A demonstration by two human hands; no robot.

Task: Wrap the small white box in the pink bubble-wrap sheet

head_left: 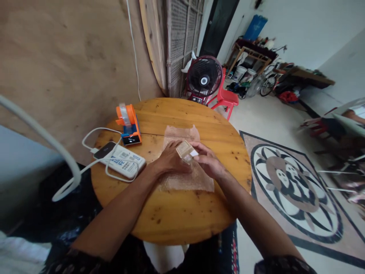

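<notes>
A small box (184, 149), tan on top with a white patch on one side, is held between my two hands over the round wooden table. My left hand (171, 159) is closed around its left side. On the right, my right hand (209, 161) has its thumb and fingers pressed at the white patch and the box's edge. Underneath lies a sheet of clear bubble wrap (182, 180), flat on the wood and partly covered by my hands. What the box contains cannot be seen.
On the table's left stand an orange and blue tape dispenser (129, 123) and a white power bank (125, 163) with a looped cable. A thick pale cable (42, 131) hangs at the near left. Beyond the table are a fan (204, 78) and a red chair (226, 95). Another person sits at far right.
</notes>
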